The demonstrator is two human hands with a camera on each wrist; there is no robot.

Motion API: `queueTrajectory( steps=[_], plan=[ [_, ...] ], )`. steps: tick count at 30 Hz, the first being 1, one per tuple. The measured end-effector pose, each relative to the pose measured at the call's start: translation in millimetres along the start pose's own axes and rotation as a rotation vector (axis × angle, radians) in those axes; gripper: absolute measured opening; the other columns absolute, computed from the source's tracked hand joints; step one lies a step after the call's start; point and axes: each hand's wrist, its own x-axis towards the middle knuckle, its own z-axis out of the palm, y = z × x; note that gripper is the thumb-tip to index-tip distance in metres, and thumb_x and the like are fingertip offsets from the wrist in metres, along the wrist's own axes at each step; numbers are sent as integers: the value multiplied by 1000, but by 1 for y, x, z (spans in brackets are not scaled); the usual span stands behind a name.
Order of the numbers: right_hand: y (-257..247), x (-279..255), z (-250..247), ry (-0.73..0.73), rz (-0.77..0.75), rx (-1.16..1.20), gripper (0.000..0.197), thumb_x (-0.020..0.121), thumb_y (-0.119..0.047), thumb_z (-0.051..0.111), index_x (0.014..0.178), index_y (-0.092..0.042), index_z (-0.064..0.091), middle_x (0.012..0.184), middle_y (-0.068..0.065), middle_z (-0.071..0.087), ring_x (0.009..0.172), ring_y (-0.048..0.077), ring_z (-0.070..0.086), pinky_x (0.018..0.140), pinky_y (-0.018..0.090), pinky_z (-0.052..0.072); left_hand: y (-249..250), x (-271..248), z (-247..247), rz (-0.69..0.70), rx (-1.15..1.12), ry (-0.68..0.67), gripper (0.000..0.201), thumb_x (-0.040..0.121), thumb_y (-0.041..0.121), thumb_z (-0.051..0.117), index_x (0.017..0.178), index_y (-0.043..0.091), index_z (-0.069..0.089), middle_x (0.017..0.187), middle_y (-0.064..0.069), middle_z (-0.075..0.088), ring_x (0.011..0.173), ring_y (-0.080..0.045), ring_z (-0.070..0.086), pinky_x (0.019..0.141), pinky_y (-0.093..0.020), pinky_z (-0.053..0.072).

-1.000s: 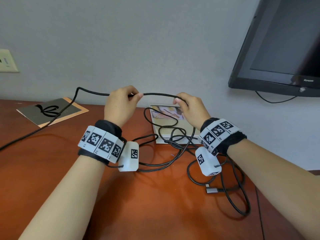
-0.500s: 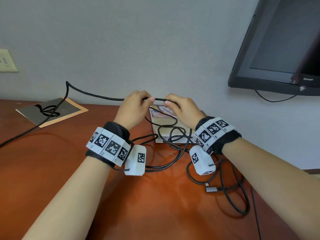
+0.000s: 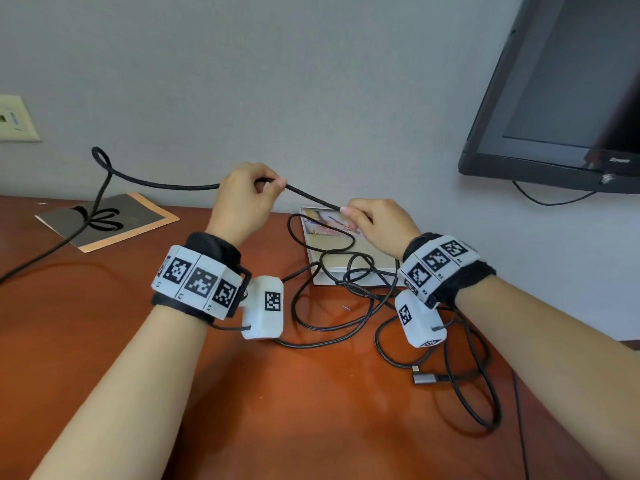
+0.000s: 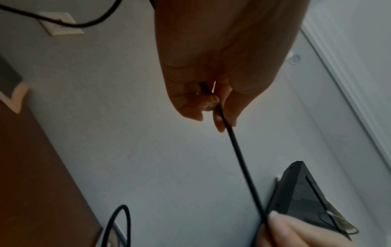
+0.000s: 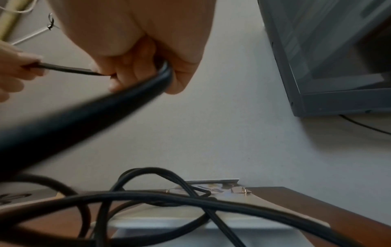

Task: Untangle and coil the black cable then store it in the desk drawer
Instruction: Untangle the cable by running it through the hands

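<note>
Setting: a reddish-brown wooden desk (image 3: 104,341) against a grey wall, with a black monitor (image 3: 561,91) hanging at the upper right and a wall outlet plate (image 3: 15,119) at the far left.
Black cable (image 3: 311,195): one short stretch is held taut in the air above the desk's back edge; the rest lies in a tangle of loops over a white box (image 3: 322,271) near the back edge and spreads towards the right edge, where a grey plug end (image 3: 424,378) rests.
Why held so: likely to draw a straight length free of the tangle before coiling.
Left hand (image 3: 242,202): fingers curled, thumb and fingertips pinching the cable; beyond it the cable kinks into a small loop and trails off the left edge.
Right hand (image 3: 377,223): fingers closed round the cable, which bends down from the fist into the tangle.
Other item: a dark booklet (image 3: 107,220) lies near the back left corner.
Drawer: not in view.
</note>
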Motion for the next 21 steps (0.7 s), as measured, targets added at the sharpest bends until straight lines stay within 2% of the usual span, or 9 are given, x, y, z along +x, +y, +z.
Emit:
queueTrajectory(
  steps=[3, 5, 7, 11, 16, 18, 19, 21],
  plan=[
    [-3, -4, 4, 29, -19, -212, 34, 99, -35, 37, 90, -16, 63, 67, 3, 51, 71, 28, 52, 62, 30, 34, 7, -5, 6, 13, 14, -23, 21, 89, 34, 59, 91, 14, 61, 95, -2, 50, 79, -11, 45, 71, -22, 32],
    [-7, -4, 4, 66, -43, -281, 36, 100, -37, 35, 97, -14, 63, 69, 9, 56, 73, 31, 54, 61, 30, 31, 10, -9, 11, 29, 35, -57, 20, 89, 36, 59, 87, 16, 60, 95, -2, 52, 82, -12, 46, 73, -23, 32],
    [-9, -2, 2, 107, -47, -268, 37, 99, -38, 35, 93, -14, 62, 71, 10, 59, 74, 32, 56, 61, 30, 32, 11, -11, 14, 35, 61, -76, 20, 89, 36, 59, 89, 17, 62, 88, -1, 50, 79, -13, 44, 70, -23, 30],
    [-12, -3, 0, 121, -35, -145, 39, 99, -40, 35, 79, -16, 58, 72, 9, 64, 72, 32, 58, 64, 34, 44, 8, -8, 12, 22, 41, -52, 24, 89, 33, 59, 93, 11, 68, 85, 1, 53, 79, -15, 46, 70, -22, 30],
    [-4, -3, 2, 119, 143, 261, 48, 96, -43, 41, 59, -17, 57, 63, 6, 63, 67, 22, 59, 76, 39, 50, 0, -1, -3, 5, 6, 60, 24, 89, 28, 61, 93, 6, 69, 82, 1, 47, 79, -13, 42, 69, -22, 28],
    [-1, -2, 2, 166, 184, 327, 51, 95, -42, 45, 56, -11, 55, 57, 3, 58, 61, 18, 55, 75, 38, 48, -3, 1, -9, 3, -7, 93, 23, 89, 27, 61, 93, 5, 69, 75, 4, 44, 78, -14, 41, 65, -24, 28],
    [-1, -1, 3, 184, 189, 343, 52, 94, -41, 47, 58, -5, 56, 57, 8, 58, 60, 22, 54, 74, 39, 48, -4, 2, -10, 4, -10, 95, 23, 89, 27, 61, 93, 5, 69, 71, 6, 43, 77, -14, 41, 62, -25, 29],
    [-4, 1, 2, 229, 199, 384, 53, 93, -39, 51, 63, 5, 56, 59, 14, 60, 58, 23, 52, 68, 38, 48, -4, 2, -12, 7, -19, 77, 23, 89, 29, 61, 92, 8, 68, 68, 10, 41, 74, -14, 41, 58, -20, 31]
  ],
)
